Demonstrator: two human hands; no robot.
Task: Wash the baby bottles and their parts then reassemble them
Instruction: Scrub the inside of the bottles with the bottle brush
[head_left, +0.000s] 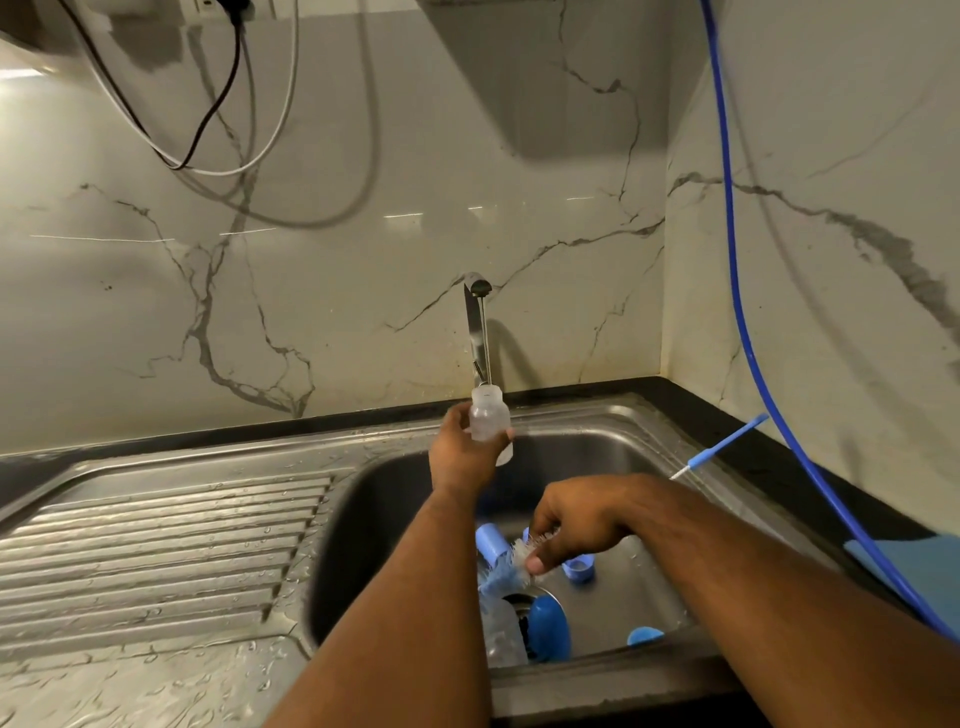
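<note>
- Leftmost, the ridged draining board (156, 540) of the steel desk is wet and bare, a good place to set rinsed parts.
- Next, the left hand (460, 452) is wrapped closed around a clear baby bottle (488, 413), holding it upright with its mouth right under the tap (478, 322) at the far edge of the sink (613, 441).
- To do this step well, I judge the bottle should stay centred under the spout so it fills without tipping; whether water is flowing is hard to make out.
- Right of centre, the right hand (571, 525) reaches down into the basin, fingers pinched closed on the white bristles of a bottle brush (511, 564).
- Near the drain lie a second clear bottle (501, 636), a blue cap (548, 626), a blue ring (579, 569) and another blue piece (644, 635) cut by the near rim.
- The brush handle is hidden under the wrist, and a blue cylinder (491, 540) beside it is blurred.
- Far right, a thin blue brush (722, 444) rests on the sink's rim.
</note>
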